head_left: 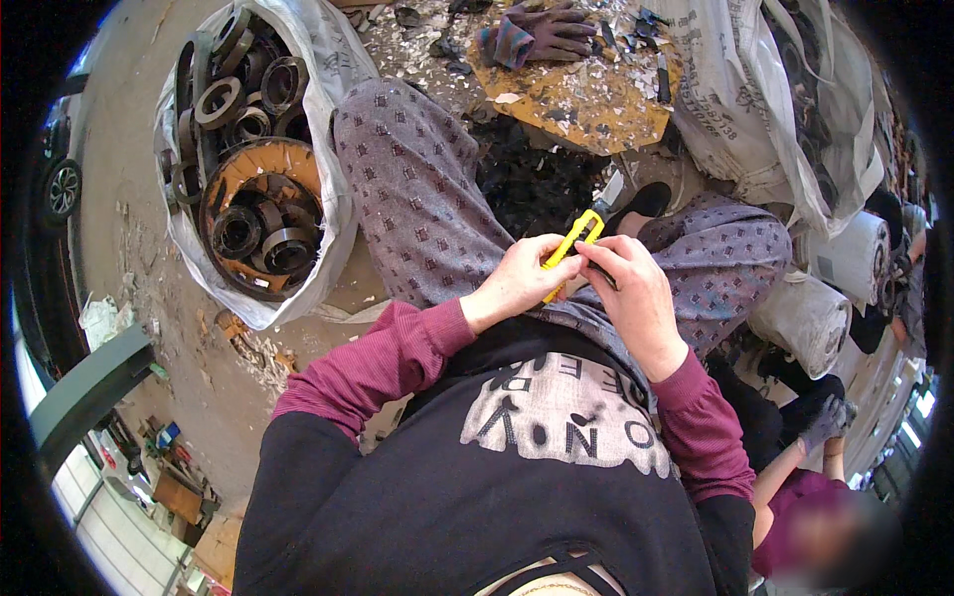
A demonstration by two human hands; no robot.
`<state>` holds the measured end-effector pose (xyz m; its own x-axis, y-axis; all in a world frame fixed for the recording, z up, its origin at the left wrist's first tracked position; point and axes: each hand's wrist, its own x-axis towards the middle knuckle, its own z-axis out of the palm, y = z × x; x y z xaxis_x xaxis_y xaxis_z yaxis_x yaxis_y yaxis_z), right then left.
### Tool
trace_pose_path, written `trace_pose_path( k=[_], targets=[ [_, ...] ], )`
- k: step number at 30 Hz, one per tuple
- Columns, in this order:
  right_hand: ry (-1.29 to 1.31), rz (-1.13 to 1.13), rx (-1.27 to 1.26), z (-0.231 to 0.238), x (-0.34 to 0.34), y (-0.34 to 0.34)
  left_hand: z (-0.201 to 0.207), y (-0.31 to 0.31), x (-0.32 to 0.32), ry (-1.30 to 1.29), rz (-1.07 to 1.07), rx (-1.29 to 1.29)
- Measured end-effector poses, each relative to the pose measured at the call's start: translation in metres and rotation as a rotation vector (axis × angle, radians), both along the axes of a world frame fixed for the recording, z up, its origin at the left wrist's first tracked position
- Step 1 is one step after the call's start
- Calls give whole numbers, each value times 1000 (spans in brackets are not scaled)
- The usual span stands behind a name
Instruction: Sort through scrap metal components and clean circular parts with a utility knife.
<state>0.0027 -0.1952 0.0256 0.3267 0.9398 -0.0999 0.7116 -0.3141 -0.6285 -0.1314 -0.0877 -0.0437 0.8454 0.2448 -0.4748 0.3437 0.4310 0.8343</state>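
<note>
A yellow utility knife (573,241) with its blade out points up and to the right above my lap. My left hand (519,281) is closed around its handle. Close against the knife, my right hand (636,293) is pinched, fingertips together beside the handle. Something small and dark shows under those fingers, too hidden to name. Beyond the knife, between my legs, lies a heap of black scraps (527,179).
A white woven sack (343,60) of dark rings stands at my left. Ahead, a dirty yellow-brown board (556,104) bears debris and a dark work glove (547,36). More white sacks (740,109) stand ahead right. Another person (805,507) is at my lower right.
</note>
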Motion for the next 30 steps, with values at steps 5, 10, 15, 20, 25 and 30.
trace_pose_path(
  k=[5,10,15,20,25,30],
  targets=[
    [-10,-6,15,-1,0,-2,0,-1,1,18,17,-11],
    [-17,-16,44,2,-2,0,8,5,3,4,110,-74],
    [203,-328,131,-3,-1,-8,25,11,9,4,148,-126],
    [203,-310,215,-4,2,-16,37,15,10,61,246,-120],
    [267,-324,331,-9,4,-25,52,24,12,54,231,-179],
    [189,-303,439,-30,7,-29,72,23,19,86,186,-240]
  ],
)
